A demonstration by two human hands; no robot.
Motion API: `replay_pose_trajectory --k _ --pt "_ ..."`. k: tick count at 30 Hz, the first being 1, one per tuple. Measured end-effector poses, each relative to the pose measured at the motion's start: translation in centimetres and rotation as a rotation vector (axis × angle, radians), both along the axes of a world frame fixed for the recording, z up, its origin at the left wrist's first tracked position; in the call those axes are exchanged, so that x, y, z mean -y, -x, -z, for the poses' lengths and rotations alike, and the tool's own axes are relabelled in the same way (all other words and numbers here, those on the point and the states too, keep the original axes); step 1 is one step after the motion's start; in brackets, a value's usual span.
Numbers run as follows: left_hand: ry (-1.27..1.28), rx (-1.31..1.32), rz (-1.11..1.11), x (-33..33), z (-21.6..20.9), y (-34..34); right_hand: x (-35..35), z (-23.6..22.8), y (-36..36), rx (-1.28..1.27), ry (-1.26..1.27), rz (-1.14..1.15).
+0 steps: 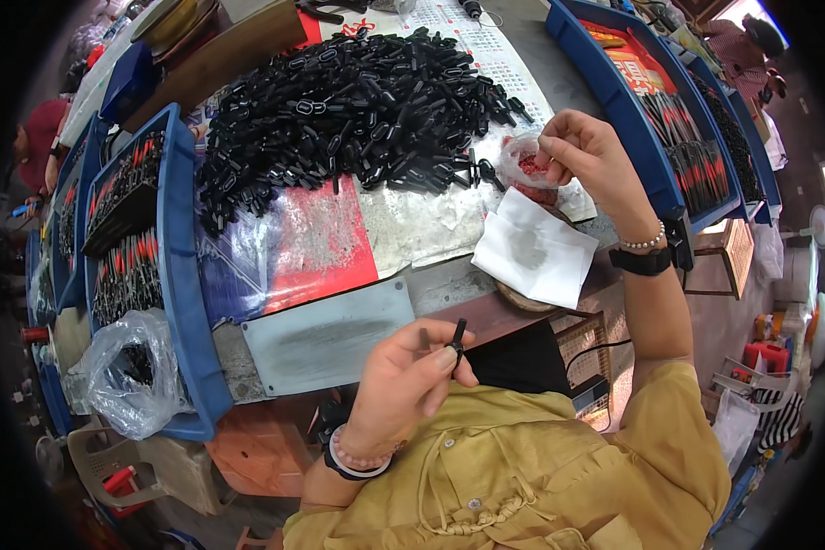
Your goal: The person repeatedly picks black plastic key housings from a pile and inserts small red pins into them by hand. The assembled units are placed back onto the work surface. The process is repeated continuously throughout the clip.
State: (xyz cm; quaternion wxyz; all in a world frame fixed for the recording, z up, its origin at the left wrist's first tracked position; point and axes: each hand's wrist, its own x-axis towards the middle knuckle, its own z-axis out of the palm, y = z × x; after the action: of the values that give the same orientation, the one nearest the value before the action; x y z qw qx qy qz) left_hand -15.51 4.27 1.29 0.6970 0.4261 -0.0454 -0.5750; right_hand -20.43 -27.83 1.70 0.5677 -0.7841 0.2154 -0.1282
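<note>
Near the table's front edge, my left hand pinches a small black plastic part upright between thumb and fingers. My right hand is at a clear plastic bag of tiny red pieces, thumb and fingertips pressed together. Whatever those fingertips hold is too small to make out. Just below the bag lies a folded white paper with a grey smudge. A large heap of similar black parts covers the middle of the table.
A blue tray with rows of black and red-orange pieces stands at left, a plastic bag over its near end. Another blue tray sits at right. A pale worn plate lies at the front edge. Other people work beyond both sides.
</note>
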Motion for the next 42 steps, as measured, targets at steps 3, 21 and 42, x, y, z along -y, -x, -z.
replay_pose_trajectory --k 3,21,42 --pt "0.019 -0.005 0.02 0.1 0.1 0.0 0.1 0.2 0.0 -0.043 0.031 0.01" --pt "0.029 -0.008 0.059 0.5 0.4 0.7 -0.9 0.0 -2.0 -0.392 0.871 -0.232" --pt "0.012 0.006 0.031 0.0 0.3 0.6 -2.5 -1.2 0.0 0.003 0.254 0.026"
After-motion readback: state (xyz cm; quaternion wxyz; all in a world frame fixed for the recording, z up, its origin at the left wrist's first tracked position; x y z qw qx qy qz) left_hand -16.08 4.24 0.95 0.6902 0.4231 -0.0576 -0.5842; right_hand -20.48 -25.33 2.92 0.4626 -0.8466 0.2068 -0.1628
